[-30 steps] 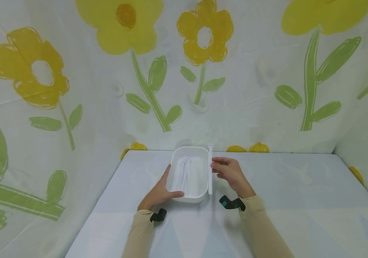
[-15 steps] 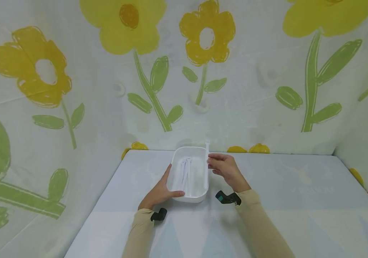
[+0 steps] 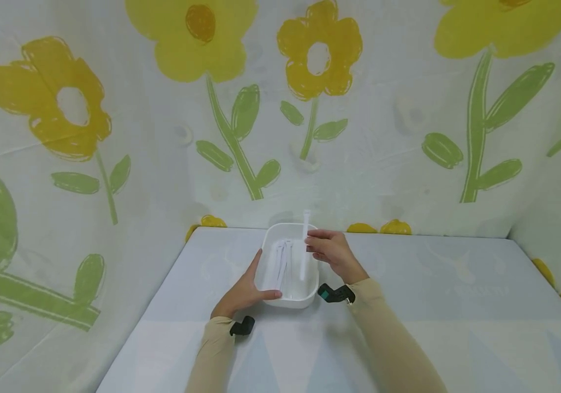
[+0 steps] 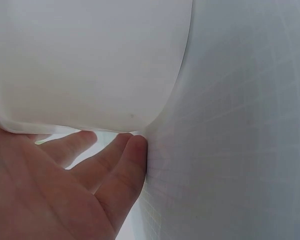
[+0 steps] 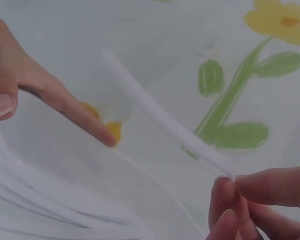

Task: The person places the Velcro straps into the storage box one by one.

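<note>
A white rectangular plastic box (image 3: 294, 302) with rounded corners stands on the table. My left hand (image 3: 243, 295) holds its near left corner, thumb at the near rim, index finger stretched along the left side. In the left wrist view, the other fingers (image 4: 122, 175) lie against the box's outer wall. My right hand (image 3: 334, 252) pinches a long, thin white strip (image 3: 304, 267) with a wider end between thumb and fingertips. It is over the right part of the box. Several similar white strips (image 3: 282, 265) lie lengthwise inside, seen also in the right wrist view.
The pale table (image 3: 408, 284) has its far edge just behind the box. A white cloth (image 3: 369, 180) with yellow flowers hangs behind and at both sides. Black wrist cameras (image 3: 336, 293) sit on both sleeves.
My right hand has moved left and slightly away from me, carrying the white strip from beside the box's right rim to over its interior. The left hand and box have stayed put.
</note>
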Demonstrator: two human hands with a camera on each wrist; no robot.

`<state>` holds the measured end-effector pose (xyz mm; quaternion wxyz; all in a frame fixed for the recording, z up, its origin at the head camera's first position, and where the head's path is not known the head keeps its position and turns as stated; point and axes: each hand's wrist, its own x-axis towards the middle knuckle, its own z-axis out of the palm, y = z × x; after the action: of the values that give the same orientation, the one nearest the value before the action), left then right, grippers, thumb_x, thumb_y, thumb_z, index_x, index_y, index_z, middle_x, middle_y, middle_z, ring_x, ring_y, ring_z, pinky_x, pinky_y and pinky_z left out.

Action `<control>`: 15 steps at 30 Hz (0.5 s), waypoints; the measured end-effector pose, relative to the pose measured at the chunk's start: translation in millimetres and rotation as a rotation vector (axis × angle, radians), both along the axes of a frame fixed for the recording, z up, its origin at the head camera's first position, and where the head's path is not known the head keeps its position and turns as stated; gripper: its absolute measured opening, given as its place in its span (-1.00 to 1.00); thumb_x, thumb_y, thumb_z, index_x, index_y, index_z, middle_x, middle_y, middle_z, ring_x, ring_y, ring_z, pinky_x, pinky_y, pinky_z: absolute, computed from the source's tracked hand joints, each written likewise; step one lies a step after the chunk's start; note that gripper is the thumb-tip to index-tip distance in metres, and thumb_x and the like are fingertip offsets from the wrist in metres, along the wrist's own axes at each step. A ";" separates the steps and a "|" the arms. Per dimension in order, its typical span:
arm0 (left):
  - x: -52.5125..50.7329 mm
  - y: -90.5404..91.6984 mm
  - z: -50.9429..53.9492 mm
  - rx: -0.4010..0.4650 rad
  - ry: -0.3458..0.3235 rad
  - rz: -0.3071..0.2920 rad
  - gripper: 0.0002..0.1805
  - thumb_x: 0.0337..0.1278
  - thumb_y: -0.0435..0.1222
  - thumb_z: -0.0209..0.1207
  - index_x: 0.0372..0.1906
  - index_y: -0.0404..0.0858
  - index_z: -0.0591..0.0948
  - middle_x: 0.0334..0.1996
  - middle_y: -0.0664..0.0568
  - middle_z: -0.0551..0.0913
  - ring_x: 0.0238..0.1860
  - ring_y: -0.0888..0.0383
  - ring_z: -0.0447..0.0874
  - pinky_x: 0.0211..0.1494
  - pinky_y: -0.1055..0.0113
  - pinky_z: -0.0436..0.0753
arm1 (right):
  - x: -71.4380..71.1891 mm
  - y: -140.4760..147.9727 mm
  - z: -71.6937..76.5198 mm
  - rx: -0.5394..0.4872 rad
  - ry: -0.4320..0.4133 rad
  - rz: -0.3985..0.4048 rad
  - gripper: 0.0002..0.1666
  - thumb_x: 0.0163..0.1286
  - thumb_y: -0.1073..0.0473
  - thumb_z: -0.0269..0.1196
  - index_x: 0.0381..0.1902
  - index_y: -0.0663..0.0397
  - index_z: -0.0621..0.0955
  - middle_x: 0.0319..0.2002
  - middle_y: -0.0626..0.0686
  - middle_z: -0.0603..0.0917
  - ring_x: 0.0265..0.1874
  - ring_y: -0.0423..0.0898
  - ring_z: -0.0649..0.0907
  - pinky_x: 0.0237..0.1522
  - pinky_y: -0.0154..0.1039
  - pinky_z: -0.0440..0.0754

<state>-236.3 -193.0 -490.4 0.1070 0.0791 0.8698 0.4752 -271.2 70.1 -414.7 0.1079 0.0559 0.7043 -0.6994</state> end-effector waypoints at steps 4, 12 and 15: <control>-0.2 -0.3 0.5 0.019 0.018 -0.022 0.46 -0.15 0.07 0.60 0.70 0.12 -0.21 0.69 0.00 0.03 0.47 -0.10 0.32 0.56 -0.27 0.28 | -2.0 -8.8 1.6 -0.019 0.006 0.000 -0.53 0.45 0.15 0.35 0.25 0.19 0.62 -0.03 0.11 0.75 -0.24 -0.12 0.73 -0.17 -0.37 0.69; 0.0 0.5 1.3 0.037 0.032 -0.045 0.42 -0.14 0.08 0.59 0.70 0.15 -0.19 0.65 0.01 0.14 0.38 -0.08 0.40 0.50 -0.27 0.39 | -8.4 -26.4 -0.7 -0.036 -0.009 0.003 -0.59 0.43 0.17 0.36 0.19 0.16 0.66 -0.04 0.12 0.76 -0.27 -0.12 0.73 -0.20 -0.37 0.69; 0.3 0.6 1.4 0.034 0.028 -0.040 0.43 -0.15 0.09 0.59 0.70 0.14 -0.18 0.64 0.00 0.14 0.39 -0.09 0.39 0.50 -0.27 0.39 | -10.0 -31.8 -2.7 -0.041 -0.028 0.001 -0.60 0.42 0.19 0.37 0.17 0.17 0.66 -0.05 0.12 0.76 -0.28 -0.11 0.73 -0.22 -0.37 0.69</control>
<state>-236.0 -192.4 -489.0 0.1030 0.1049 0.8613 0.4864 -281.2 38.4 -417.4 0.1192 0.0633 0.6882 -0.7129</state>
